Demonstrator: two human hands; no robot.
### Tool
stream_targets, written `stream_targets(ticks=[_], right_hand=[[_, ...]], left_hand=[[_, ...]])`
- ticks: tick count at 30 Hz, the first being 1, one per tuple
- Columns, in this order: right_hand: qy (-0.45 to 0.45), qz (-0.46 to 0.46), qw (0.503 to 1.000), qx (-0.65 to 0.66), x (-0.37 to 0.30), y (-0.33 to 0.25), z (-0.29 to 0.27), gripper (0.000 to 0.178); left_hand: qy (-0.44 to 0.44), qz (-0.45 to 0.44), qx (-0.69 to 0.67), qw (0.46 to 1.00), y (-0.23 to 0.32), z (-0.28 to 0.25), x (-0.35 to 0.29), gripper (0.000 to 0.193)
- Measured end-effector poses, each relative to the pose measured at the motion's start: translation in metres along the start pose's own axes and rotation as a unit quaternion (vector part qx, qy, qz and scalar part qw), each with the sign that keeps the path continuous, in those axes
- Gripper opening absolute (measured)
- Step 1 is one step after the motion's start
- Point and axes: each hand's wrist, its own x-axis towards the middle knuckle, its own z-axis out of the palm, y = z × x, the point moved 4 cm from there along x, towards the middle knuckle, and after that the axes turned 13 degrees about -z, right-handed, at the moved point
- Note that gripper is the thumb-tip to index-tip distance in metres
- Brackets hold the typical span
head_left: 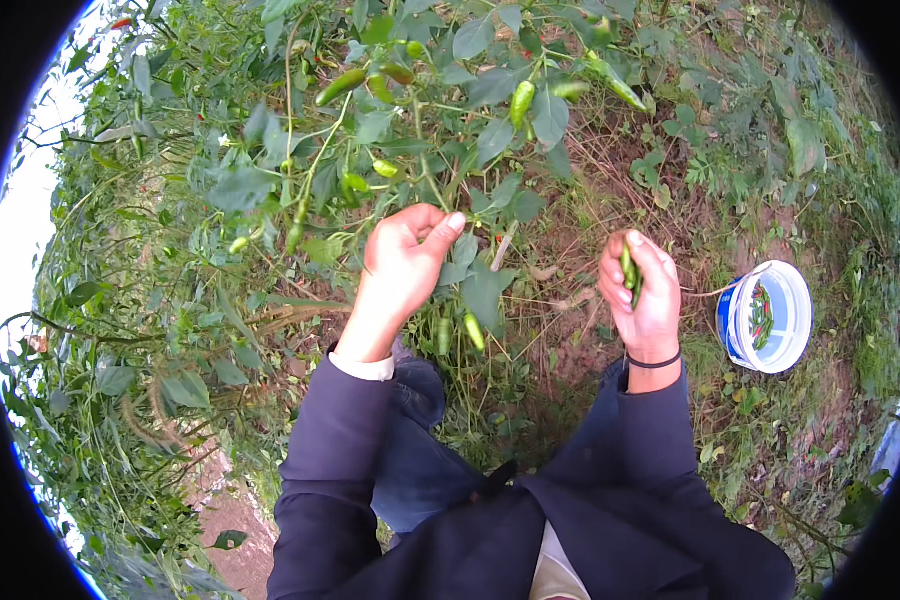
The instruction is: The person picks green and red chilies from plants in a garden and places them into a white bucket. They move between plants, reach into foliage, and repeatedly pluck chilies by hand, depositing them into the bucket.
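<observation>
My left hand [407, 258] pinches a stem of a chili pepper plant [485, 290] between thumb and fingers. Green chilies hang around it: one pale green chili [473, 331] dangles below the hand, and another chili [522, 103] hangs higher up among the leaves. My right hand [650, 300], with a dark band at the wrist, is turned palm up and curled around several picked green chilies [629, 268]. It is held apart from the plant, to the right of my left hand.
To the right on the ground stands a white and blue bucket [738, 325] with green and red chilies [761, 318] inside. Dense pepper plants fill the left side. Weeds and dry stalks cover the soil. A light blue object [892, 445] shows at the right rim.
</observation>
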Motion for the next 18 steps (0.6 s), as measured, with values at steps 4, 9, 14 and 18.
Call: stream_targets(ticks=[4, 9, 14, 18], right_hand=[[-0.033, 0.242, 0.948, 0.206, -0.039, 0.028, 0.008, 0.025], [0.000, 0.095, 0.981, -0.171, -0.062, 0.034, 0.015, 0.017], [-0.082, 0.184, 0.967, -0.154, -0.056, 0.032, 0.028, 0.020], [-0.108, 0.232, 0.960, -0.109, -0.057, 0.037, 0.030, 0.023]], left_hand=[[-0.056, -0.027, 0.019, 0.998, -0.004, 0.016, -0.002, 0.029], [-0.064, -0.023, 0.021, 0.997, 0.000, 0.024, -0.004, 0.029], [-0.052, 0.007, 0.011, 0.999, 0.006, 0.029, -0.009, 0.026], [-0.054, 0.027, 0.016, 0.998, 0.009, 0.035, -0.014, 0.028]])
